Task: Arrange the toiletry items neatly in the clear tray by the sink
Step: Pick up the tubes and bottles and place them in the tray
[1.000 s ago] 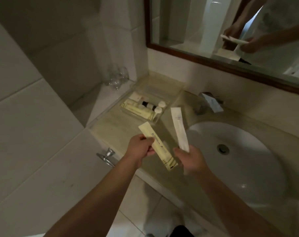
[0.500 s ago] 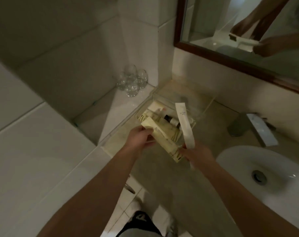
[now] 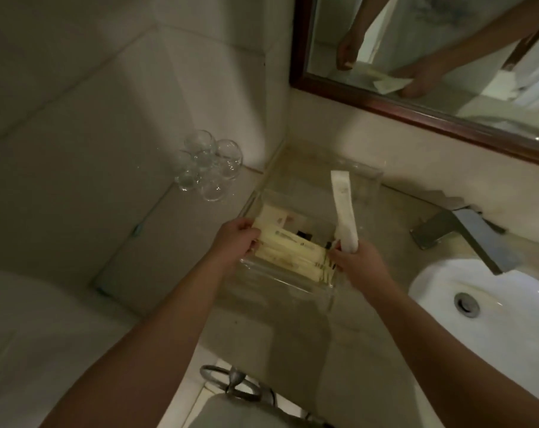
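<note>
My R hand [image 3: 359, 261] pinches white sachet [image 3: 343, 208], long axis toward far wall of clear tray [image 3: 373, 180]; L hand [image 3: 239, 239] grips yellow packets [image 3: 293, 251] crosswise.

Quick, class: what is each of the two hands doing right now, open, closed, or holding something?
Left hand: grips the cream packet in the clear tray.
Right hand: holds the white sachet.

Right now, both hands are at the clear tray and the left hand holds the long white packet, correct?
Wrong hand. In the head view the right hand holds the long white packet; the left hand holds the end of a cream packet in the clear tray.
</note>
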A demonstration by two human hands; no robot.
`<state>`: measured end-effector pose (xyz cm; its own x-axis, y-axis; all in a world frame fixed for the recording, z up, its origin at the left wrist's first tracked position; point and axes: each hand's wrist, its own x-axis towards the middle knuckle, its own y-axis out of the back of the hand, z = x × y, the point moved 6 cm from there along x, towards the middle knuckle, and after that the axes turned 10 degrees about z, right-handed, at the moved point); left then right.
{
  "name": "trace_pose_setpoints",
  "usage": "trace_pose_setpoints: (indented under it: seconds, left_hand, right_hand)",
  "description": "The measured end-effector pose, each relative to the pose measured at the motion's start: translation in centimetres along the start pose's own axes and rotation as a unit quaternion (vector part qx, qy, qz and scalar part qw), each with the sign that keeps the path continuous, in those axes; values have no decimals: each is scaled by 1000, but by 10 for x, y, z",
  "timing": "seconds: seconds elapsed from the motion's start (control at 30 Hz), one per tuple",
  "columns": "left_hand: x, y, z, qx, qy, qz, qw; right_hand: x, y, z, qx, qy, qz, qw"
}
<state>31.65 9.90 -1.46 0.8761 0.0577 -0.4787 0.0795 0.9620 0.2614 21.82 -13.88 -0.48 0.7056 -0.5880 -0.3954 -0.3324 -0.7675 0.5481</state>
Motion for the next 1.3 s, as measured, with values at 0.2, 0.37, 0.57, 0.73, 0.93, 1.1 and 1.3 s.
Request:
trace_pose_setpoints:
  seconds: [0.2,0.37,0.57,0.73,0.93,1.1,1.3]
  left_hand:
    - [23,8,18,-1,-15,25,1000]
    - [31,11,11,147,-85,58,984]
    - [32,10,-13,234,-115,48,964]
    - [33,11,-17,188,-86,71,976]
    - [19,-8,19,-20,-57,35,998]
    - [-3,-43,62,16,-165,-47,985]
    - [-18,-56,43,-48,-116,-116,985]
  right_hand:
    - [16,-6,-16,-16,16,-1,1000]
    - [22,-16,-6,-88,27,0,996]
    - [25,-25,4,-128,61,-1,990]
    - [22,-27,6,-122,54,-11,991]
    - [0,-31,-14,-85,83,-90,989]
    - [-12,-19,-51,82,112,-36,990]
    - [-16,-16,-52,141,85,-25,986]
